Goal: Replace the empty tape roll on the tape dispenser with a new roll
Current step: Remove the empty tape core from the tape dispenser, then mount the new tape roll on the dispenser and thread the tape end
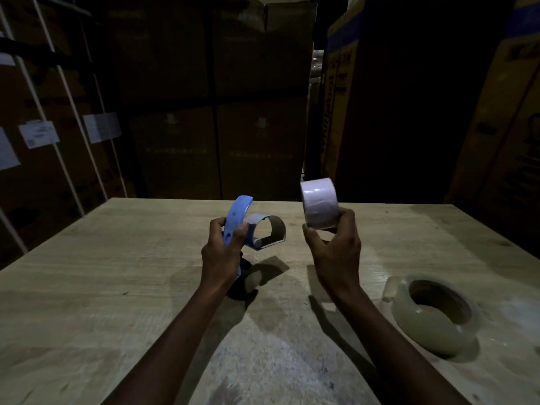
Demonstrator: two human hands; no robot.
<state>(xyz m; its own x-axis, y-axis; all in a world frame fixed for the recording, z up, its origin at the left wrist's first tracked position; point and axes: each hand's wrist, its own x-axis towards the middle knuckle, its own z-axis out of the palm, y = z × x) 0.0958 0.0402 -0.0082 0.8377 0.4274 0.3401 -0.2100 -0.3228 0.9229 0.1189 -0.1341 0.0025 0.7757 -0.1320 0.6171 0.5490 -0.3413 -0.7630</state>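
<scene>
Seating the new roll (319, 203) squarely is advised: core lined up with the hub, then pushed on level. Blue tape dispenser (238, 222) is gripped by the closed left hand (222, 252) above mid tabletop (117, 287); the roll is pinched in right hand (333, 249) fingertips, near but apart. Another roll (435, 315) lies by the right edge.

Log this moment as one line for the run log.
left hand: holds blue dispenser | right hand: holds pale roll | table: brown roll
</scene>
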